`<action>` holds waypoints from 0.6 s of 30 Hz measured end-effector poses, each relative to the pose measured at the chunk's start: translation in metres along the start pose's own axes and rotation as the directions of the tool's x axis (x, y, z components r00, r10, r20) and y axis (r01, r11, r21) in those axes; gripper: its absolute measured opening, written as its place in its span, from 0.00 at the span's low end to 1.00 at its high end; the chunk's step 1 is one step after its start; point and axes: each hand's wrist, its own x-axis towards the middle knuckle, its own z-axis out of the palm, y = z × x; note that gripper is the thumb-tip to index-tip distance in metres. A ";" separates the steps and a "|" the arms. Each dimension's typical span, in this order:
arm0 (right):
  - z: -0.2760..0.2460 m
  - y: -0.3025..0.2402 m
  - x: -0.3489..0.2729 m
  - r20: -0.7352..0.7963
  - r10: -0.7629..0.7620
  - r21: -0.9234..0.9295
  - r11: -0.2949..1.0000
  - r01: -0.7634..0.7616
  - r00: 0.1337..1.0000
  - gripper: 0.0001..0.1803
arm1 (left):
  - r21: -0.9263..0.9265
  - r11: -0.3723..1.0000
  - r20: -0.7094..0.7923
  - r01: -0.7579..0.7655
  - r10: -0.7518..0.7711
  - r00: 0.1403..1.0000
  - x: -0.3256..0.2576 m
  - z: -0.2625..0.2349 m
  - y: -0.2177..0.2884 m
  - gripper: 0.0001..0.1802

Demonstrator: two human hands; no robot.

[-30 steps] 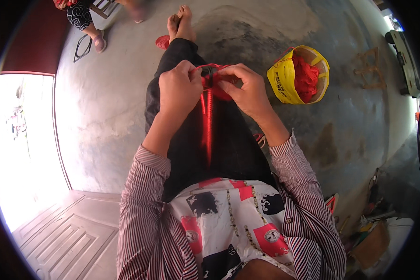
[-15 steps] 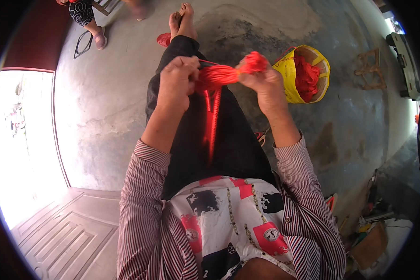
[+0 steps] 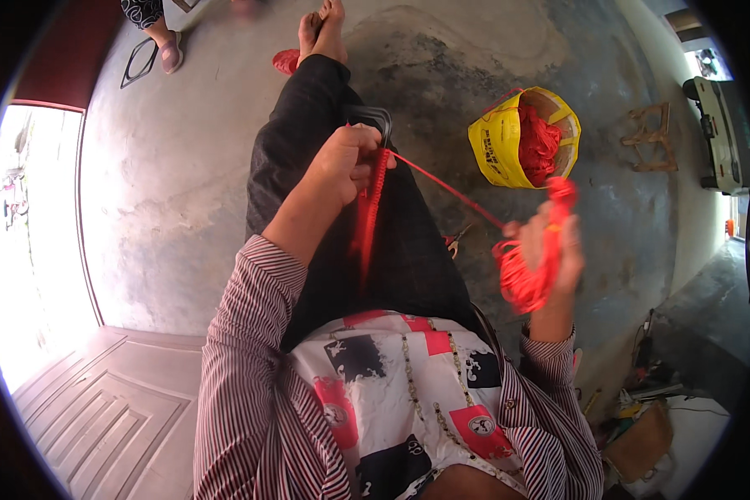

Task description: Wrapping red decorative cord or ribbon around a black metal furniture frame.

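Red cord (image 3: 443, 185) now runs taut between hands that were close together half a second ago. The blurred right hand (image 3: 568, 254), swung out just below the yellow bag (image 3: 493, 152), grips a looped bundle (image 3: 521, 283); the curled left hand (image 3: 348, 162), left of the bag, holds a braided strip (image 3: 376, 198).

The right hand's grip (image 3: 570, 255) and the red bundle (image 3: 522, 278) in it are smeared by blur, as is the lower end of the braided red cord (image 3: 376, 190). The left hand's grip (image 3: 347, 162) hides part of the dark frame (image 3: 382, 116); the upper edge cuts off another person's leg (image 3: 160, 33).
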 end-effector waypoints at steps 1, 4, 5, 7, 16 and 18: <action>-0.017 -0.008 0.002 -0.002 -0.060 0.134 0.989 0.060 0.998 0.22 | 0.001 1.000 0.002 0.001 -0.001 1.000 -0.002 0.000 -0.001 0.05; -0.063 -0.020 0.022 -0.021 -0.190 0.309 0.933 0.187 0.982 0.24 | -0.084 0.996 0.032 -0.032 0.035 0.999 -0.003 -0.008 -0.004 0.04; -0.073 -0.019 0.025 -0.034 -0.257 0.353 0.901 0.252 0.966 0.25 | -0.078 0.993 0.092 -0.084 0.091 0.992 -0.003 -0.013 -0.007 0.06; -0.040 0.001 0.033 -0.179 -0.140 0.272 0.944 0.186 0.974 0.25 | -0.069 0.988 0.144 -0.141 0.150 0.978 -0.006 -0.016 -0.016 0.08; 0.064 0.087 0.030 0.172 0.352 0.031 0.932 -0.362 0.920 0.24 | 0.569 0.184 0.505 -0.801 0.691 0.517 -0.070 0.020 -0.049 0.17; 0.062 0.083 0.041 0.210 0.385 -0.080 0.923 -0.377 0.899 0.23 | 0.131 0.808 0.233 -0.574 0.538 0.810 -0.079 0.018 -0.031 0.17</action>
